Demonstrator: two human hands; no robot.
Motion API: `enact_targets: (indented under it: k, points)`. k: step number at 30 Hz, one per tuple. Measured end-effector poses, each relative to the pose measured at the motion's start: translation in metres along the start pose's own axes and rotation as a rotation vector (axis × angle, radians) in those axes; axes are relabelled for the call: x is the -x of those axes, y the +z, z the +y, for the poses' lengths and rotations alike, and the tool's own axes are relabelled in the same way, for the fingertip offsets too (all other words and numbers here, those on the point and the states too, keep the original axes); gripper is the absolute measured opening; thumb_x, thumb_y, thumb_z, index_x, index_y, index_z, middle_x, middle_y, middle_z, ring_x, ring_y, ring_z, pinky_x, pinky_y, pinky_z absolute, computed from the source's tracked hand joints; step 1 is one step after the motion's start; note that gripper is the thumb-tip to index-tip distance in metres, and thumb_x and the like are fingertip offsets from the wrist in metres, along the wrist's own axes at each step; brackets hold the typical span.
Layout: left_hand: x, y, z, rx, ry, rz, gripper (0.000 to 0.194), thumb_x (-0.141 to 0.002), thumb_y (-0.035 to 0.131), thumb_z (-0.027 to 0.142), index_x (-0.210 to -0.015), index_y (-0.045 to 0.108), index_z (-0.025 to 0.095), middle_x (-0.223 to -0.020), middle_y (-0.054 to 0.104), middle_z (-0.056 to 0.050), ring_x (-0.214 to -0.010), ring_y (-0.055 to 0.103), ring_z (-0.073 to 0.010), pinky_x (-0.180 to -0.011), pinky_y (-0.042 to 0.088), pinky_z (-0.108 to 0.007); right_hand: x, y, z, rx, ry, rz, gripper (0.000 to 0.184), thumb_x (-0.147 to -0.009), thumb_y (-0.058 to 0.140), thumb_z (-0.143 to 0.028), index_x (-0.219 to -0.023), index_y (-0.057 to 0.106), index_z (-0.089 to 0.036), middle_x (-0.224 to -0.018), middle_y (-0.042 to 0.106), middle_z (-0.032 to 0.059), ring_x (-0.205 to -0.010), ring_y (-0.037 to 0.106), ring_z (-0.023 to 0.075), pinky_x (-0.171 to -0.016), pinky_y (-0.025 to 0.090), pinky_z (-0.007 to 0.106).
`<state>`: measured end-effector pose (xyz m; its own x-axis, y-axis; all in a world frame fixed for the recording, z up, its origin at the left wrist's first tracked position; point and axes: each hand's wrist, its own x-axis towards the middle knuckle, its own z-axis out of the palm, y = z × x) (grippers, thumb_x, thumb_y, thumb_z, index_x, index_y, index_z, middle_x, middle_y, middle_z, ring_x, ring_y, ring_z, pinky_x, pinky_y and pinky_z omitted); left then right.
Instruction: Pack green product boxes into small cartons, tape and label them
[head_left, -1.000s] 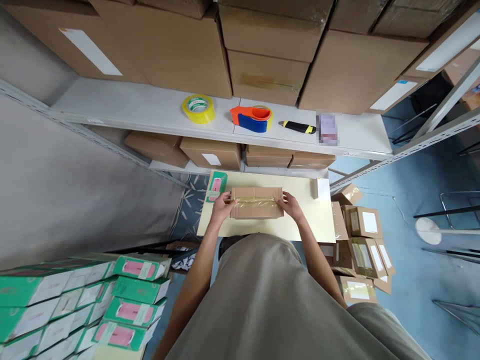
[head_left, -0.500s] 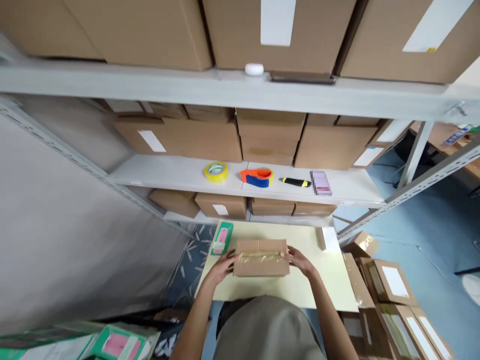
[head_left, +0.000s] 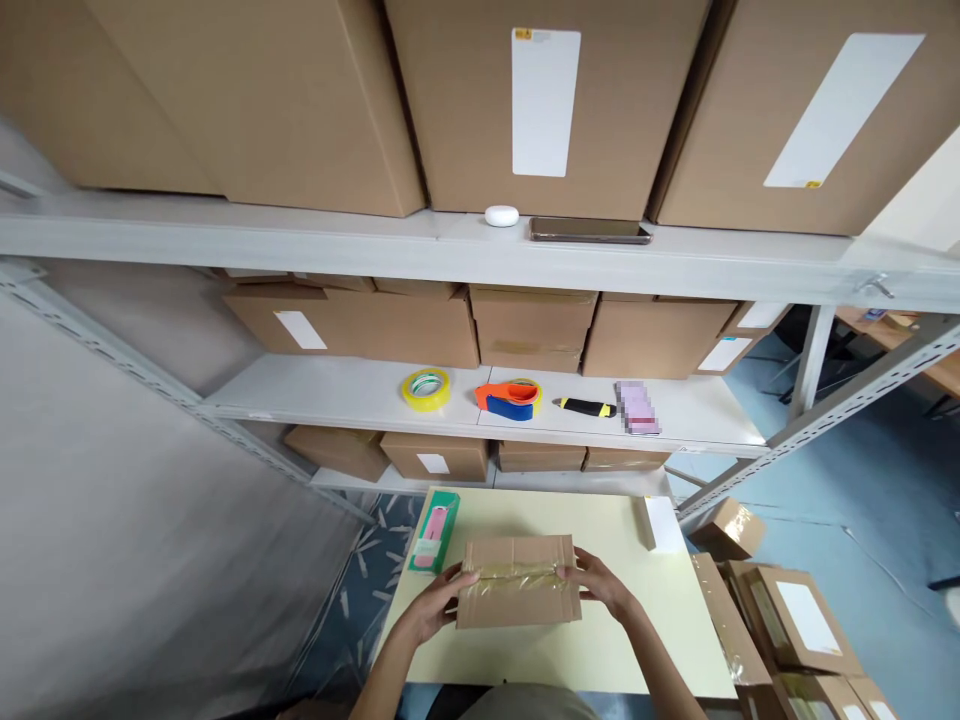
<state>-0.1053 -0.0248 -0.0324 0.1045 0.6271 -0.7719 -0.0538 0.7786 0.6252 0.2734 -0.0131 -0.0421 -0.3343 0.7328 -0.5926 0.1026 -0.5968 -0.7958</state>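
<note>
A small brown cardboard box (head_left: 517, 593), sealed along its top with clear tape, lies on a pale yellow table (head_left: 600, 650). My left hand (head_left: 439, 603) grips the box's left end, fingers curled over the edge. At the right end my right hand (head_left: 596, 584) holds the box the same way. A green and pink product carton (head_left: 433, 530) lies flat on the table just left of the box.
On the shelf (head_left: 337, 390) behind the table are a yellow tape roll (head_left: 426, 388), an orange and blue tape dispenser (head_left: 508, 397) and a yellow-black utility knife (head_left: 585, 406). Large cartons fill the shelves. Taped small boxes (head_left: 795, 620) are piled on the floor at right. A phone (head_left: 589, 230) lies on the upper shelf.
The camera has tilted upward, so the box and table sit lower in view and the upper shelf appears. Both hands remain on the box's ends.
</note>
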Motion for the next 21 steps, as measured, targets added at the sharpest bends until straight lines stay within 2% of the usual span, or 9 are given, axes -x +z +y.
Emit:
enact_targets:
  k: [3, 6, 9, 13, 15, 17, 21]
  points:
    - [-0.012, -0.002, -0.015, 0.063, 0.035, -0.134, 0.120, -0.048, 0.099, 0.084, -0.150, 0.065, 0.030, -0.139, 0.079, -0.014, -0.135, 0.073, -0.0408, -0.110, 0.059, -0.048, -0.004, 0.000, 0.015, -0.054, 0.034, -0.043, 0.104, -0.075, 0.089, -0.081, -0.163, 0.058, -0.035, -0.162, 0.067, 0.0146, -0.153, 0.061, 0.0406, -0.125, 0.045, 0.059]
    - [-0.021, -0.002, -0.022, 0.103, 0.050, -0.236, 0.130, -0.049, 0.098, 0.088, -0.158, 0.060, 0.030, -0.145, 0.077, -0.014, -0.140, 0.071, -0.0408, -0.116, 0.056, -0.050, -0.006, 0.003, 0.022, -0.124, -0.007, -0.122, 0.106, -0.076, 0.088, -0.085, -0.163, 0.057, -0.034, -0.166, 0.063, 0.0145, -0.156, 0.058, 0.0393, -0.130, 0.041, 0.058]
    - [-0.026, 0.000, -0.022, 0.116, 0.066, -0.303, 0.135, -0.045, 0.098, 0.090, -0.161, 0.059, 0.031, -0.150, 0.075, -0.013, -0.147, 0.066, -0.0416, -0.120, 0.054, -0.051, -0.007, 0.007, 0.018, -0.165, -0.040, -0.183, 0.111, -0.073, 0.088, -0.090, -0.160, 0.060, -0.029, -0.166, 0.063, 0.0172, -0.158, 0.057, 0.0388, -0.133, 0.039, 0.057]
    - [-0.030, 0.000, -0.017, 0.144, 0.085, -0.420, 0.137, -0.044, 0.098, 0.092, -0.162, 0.059, 0.035, -0.155, 0.072, -0.012, -0.151, 0.063, -0.0431, -0.124, 0.051, -0.054, -0.006, 0.009, 0.004, -0.169, 0.059, -0.236, 0.120, -0.062, 0.086, -0.100, -0.153, 0.066, -0.025, -0.159, 0.069, 0.0194, -0.152, 0.063, 0.0418, -0.133, 0.040, 0.062]
    - [-0.033, 0.000, -0.015, 0.144, 0.097, -0.461, 0.135, -0.046, 0.098, 0.091, -0.162, 0.057, 0.036, -0.156, 0.072, -0.011, -0.150, 0.065, -0.0423, -0.123, 0.052, -0.054, -0.003, 0.010, -0.003, -0.163, 0.100, -0.234, 0.113, -0.068, 0.084, -0.099, -0.150, 0.068, -0.024, -0.154, 0.073, 0.0187, -0.149, 0.066, 0.0417, -0.133, 0.042, 0.063]
    - [-0.036, -0.001, -0.014, 0.146, 0.118, -0.485, 0.133, -0.048, 0.098, 0.091, -0.162, 0.055, 0.038, -0.155, 0.073, -0.011, -0.149, 0.066, -0.0408, -0.123, 0.052, -0.054, 0.000, 0.013, -0.007, -0.164, 0.131, -0.204, 0.101, -0.080, 0.078, -0.096, -0.148, 0.070, -0.021, -0.148, 0.077, 0.0185, -0.146, 0.069, 0.0400, -0.131, 0.045, 0.060]
    - [-0.042, -0.001, -0.018, 0.135, 0.125, -0.487, 0.139, -0.045, 0.100, 0.090, -0.163, 0.048, 0.038, -0.155, 0.071, -0.013, -0.146, 0.068, -0.0407, -0.122, 0.052, -0.057, 0.013, 0.026, -0.010, -0.185, 0.156, -0.095, 0.085, -0.097, 0.066, -0.087, -0.148, 0.070, -0.020, -0.143, 0.079, 0.0181, -0.143, 0.071, 0.0367, -0.126, 0.053, 0.055]
